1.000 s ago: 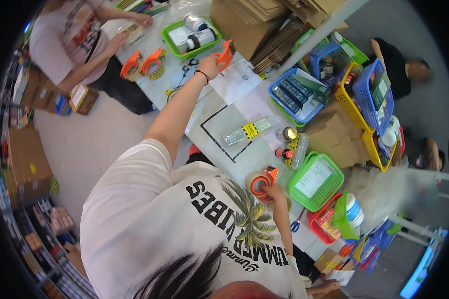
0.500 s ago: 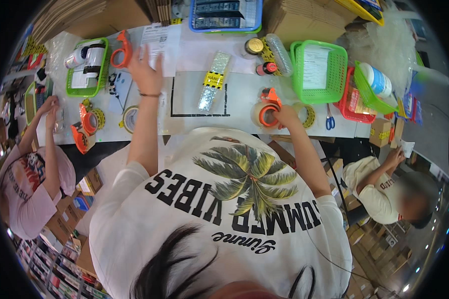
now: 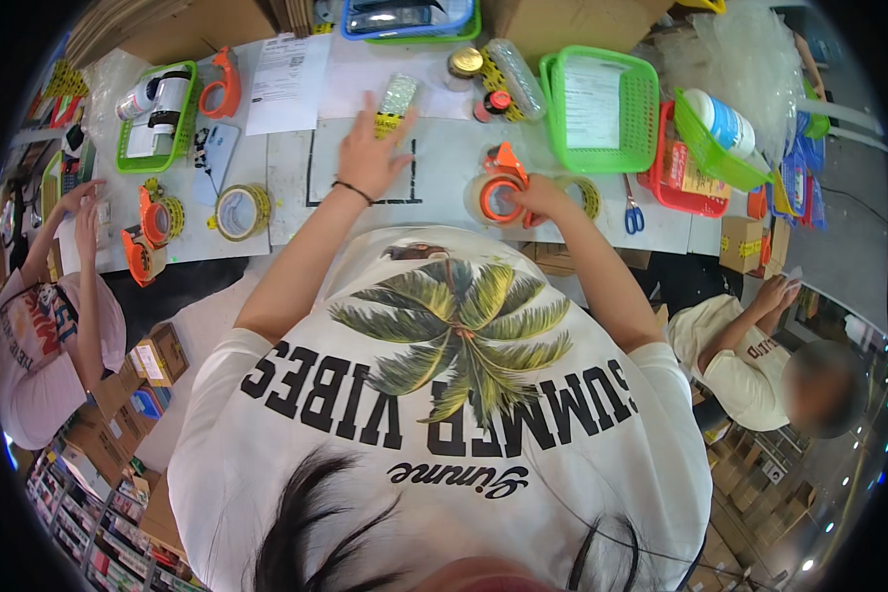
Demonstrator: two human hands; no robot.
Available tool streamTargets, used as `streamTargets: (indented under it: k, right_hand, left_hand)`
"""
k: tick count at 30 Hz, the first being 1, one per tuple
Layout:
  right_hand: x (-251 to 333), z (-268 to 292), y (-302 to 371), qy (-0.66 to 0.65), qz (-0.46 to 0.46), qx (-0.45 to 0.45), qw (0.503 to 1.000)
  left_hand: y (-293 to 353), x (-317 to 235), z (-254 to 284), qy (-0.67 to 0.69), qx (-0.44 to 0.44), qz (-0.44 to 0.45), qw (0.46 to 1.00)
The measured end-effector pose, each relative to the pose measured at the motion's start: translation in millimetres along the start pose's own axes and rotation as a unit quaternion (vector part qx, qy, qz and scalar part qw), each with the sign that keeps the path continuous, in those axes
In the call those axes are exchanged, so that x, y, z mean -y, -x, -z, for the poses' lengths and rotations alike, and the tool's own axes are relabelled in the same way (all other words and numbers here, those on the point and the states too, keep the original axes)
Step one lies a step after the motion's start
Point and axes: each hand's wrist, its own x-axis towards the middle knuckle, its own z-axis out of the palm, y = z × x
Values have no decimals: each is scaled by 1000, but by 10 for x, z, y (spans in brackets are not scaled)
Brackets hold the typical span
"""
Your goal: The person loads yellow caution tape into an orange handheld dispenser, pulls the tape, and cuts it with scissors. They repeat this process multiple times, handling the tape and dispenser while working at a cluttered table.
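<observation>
My left hand is open, its fingers spread over the near end of a bubble-wrapped packet with a yellow-and-black label. I cannot tell whether the fingertips press on it. The hand hides part of the packet. My right hand is closed on the side of an orange tape dispenser with a roll of tape in it, which rests on the table near its front edge. A roll of yellow-and-black tape lies just right of that hand.
Behind the dispenser stand a gold-lidded jar and a red-capped bottle. Green baskets and blue scissors are to the right. Another tape dispenser and a printed sheet lie left. Co-workers sit on both sides.
My left hand has come from beside the far-left tape dispenser rightward to the wrapped packet. My right hand stays on its dispenser. The whole view has shifted slightly.
</observation>
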Motion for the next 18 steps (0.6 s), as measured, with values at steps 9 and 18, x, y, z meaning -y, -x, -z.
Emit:
streamTargets:
  k: [9,18]
  right_hand:
    - [157,322,648,217,87,1,972]
    - [-416,1006,1735,154,152,-28,976]
  left_hand:
    - [276,-11,276,125,164,231,951]
    - [201,-803,1219,557,267,397,679]
